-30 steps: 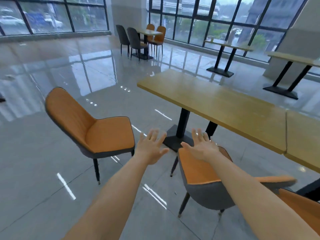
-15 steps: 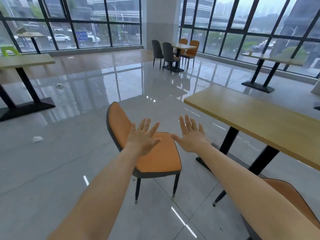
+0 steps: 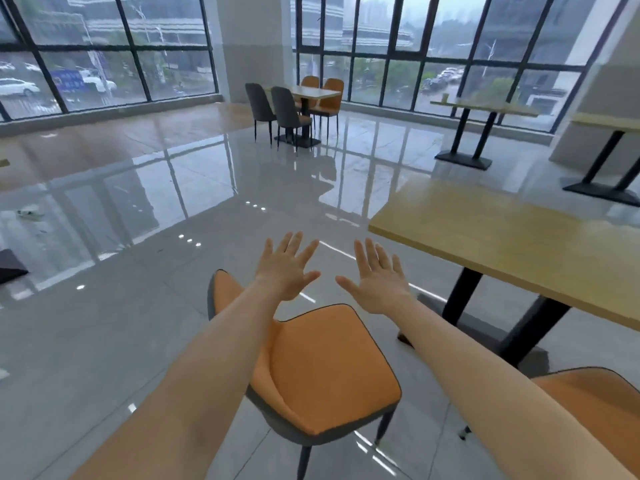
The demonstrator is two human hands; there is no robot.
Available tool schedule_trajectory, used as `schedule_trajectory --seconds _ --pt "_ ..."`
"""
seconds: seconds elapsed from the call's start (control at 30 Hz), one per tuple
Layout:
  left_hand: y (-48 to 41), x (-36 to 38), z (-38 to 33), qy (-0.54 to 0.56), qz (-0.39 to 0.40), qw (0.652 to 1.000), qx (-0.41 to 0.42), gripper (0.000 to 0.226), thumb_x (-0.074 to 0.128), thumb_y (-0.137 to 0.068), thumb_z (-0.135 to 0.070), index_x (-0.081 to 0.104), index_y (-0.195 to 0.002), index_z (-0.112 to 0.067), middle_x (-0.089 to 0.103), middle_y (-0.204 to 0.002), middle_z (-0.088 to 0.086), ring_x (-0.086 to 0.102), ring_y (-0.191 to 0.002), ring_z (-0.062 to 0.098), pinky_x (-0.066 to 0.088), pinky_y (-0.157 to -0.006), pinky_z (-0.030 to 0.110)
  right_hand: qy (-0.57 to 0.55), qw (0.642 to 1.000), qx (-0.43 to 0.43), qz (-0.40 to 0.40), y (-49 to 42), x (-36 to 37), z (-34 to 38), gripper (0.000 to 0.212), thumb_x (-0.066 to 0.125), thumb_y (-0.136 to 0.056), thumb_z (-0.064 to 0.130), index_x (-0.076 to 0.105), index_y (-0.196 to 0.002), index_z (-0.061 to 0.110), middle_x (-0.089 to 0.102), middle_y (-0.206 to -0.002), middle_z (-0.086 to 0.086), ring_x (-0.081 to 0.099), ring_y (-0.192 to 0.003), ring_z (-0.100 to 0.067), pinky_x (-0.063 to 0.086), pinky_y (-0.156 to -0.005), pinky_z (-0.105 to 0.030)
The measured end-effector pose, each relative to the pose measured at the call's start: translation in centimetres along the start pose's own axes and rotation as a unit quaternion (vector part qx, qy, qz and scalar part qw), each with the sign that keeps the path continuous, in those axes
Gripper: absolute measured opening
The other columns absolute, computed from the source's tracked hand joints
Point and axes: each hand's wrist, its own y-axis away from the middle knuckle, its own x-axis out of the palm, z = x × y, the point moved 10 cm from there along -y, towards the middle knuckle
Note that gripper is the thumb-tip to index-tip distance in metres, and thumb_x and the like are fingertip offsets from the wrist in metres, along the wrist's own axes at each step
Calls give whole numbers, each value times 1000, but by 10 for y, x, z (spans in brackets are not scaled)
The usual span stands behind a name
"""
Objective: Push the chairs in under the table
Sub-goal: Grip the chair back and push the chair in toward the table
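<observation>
An orange chair point(image 3: 332, 368) with a grey shell and dark legs stands on the floor just below me, left of the wooden table point(image 3: 519, 244), its seat turned toward the table. My left hand point(image 3: 287, 268) and my right hand point(image 3: 379, 282) are both stretched out above the chair, fingers spread, holding nothing and touching nothing. My left forearm hides part of the chair's backrest. A second orange chair point(image 3: 595, 400) shows at the lower right, close to the table's black legs point(image 3: 460, 299).
Glossy grey tile floor point(image 3: 138, 271) stretches to the left and ahead. A far table with several chairs point(image 3: 298, 109) stands by the windows. Two more tables point(image 3: 481, 112) are at the right rear. A dark base point(image 3: 10, 268) sits at the left edge.
My view has moved closer to the left orange chair, which now lies right under my arms. Both hands stay open and have risen slightly.
</observation>
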Motion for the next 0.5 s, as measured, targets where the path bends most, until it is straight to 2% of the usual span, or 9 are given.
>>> schedule_trajectory --seconds 0.23,0.37,0.5 --pt "-107 14 1 -13 -32 984 174 65 21 -94 -55 -9 -145 -29 -8 -158 5 -8 -145 23 -1 -116 49 -13 987 161 -8 -58 5 -8 78 14 -90 65 -27 -141 22 -28 -153 -1 -20 -143 -20 -13 -114 -43" --pt "-126 33 18 -42 -24 960 275 64 20 -94 -56 -11 -145 -30 -9 -158 3 -9 -144 21 -2 -116 48 -28 964 264 2 -69 18 10 79 13 -90 65 -26 -142 20 -25 -154 -2 -17 -143 -20 -12 -115 -44" --pt "-126 52 54 -53 3 944 326 64 20 -95 -54 -11 -145 -29 -10 -157 4 -10 -144 22 -3 -116 47 -55 945 322 0 -65 29 52 77 14 -91 63 -26 -141 19 -25 -154 -4 -19 -143 -20 -13 -115 -43"
